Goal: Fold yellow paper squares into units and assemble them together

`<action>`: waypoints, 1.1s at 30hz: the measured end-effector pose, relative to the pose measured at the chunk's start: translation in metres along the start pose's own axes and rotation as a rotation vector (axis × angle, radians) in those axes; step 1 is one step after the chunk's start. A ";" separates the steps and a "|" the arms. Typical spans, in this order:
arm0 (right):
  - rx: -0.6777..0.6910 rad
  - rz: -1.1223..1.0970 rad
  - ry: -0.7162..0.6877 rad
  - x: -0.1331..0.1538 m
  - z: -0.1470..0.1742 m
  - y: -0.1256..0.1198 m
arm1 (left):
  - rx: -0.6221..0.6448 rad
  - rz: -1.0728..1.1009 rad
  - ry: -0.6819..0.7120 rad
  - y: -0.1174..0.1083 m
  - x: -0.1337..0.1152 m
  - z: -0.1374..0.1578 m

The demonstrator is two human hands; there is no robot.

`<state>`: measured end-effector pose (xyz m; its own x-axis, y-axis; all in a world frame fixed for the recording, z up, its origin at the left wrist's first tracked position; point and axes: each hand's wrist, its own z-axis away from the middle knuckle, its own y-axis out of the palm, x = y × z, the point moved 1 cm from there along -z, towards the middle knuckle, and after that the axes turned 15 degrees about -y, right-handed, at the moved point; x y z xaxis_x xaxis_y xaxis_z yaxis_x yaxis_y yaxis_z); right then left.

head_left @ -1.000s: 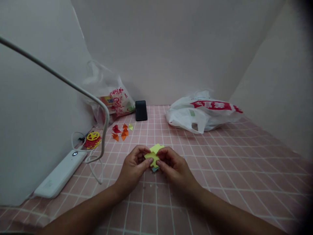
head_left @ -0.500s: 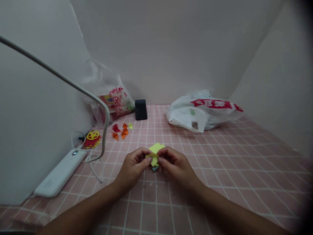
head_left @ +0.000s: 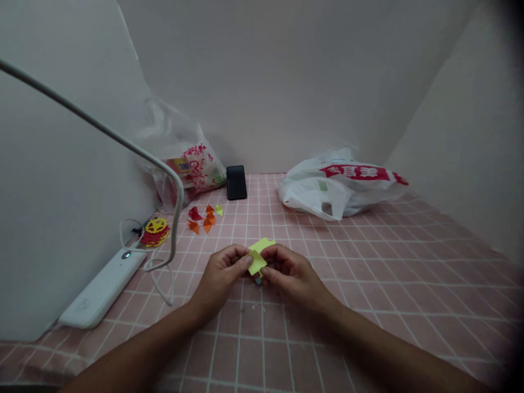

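A small piece of yellow paper (head_left: 257,263) is held low over the pink tabletop, one flat face tilted toward me. My left hand (head_left: 221,275) pinches its left edge between thumb and fingers. On the other side, the thumb and curled fingers of my right hand (head_left: 295,275) close on its right edge. More yellow paper (head_left: 263,244) shows just behind the fingers, and a bit of blue paper (head_left: 258,280) peeks out underneath. Whether these layers are joined to the held piece I cannot tell.
Several small folded paper pieces (head_left: 208,219) in orange, red and yellow lie left of centre. Behind them are a black phone (head_left: 236,183) and a plastic bag (head_left: 202,169). A white bag (head_left: 315,191) lies at right. A white power bank (head_left: 100,289) and a cable (head_left: 179,218) are at left.
The yellow paper between my fingers has changed from a creased, crossing shape to a flatter tilted face. My left fingers shifted slightly; both hands stay in the same place.
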<state>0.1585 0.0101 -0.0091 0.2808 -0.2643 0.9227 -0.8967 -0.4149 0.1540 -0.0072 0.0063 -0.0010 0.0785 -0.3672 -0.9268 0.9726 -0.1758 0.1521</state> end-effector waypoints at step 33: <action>-0.091 0.028 -0.001 -0.003 0.002 0.000 | 0.034 -0.058 0.076 0.006 0.000 0.001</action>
<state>0.1583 0.0092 -0.0129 0.2553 -0.2753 0.9268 -0.9316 -0.3264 0.1597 -0.0013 0.0039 0.0000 0.0399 -0.2851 -0.9577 0.9681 -0.2263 0.1077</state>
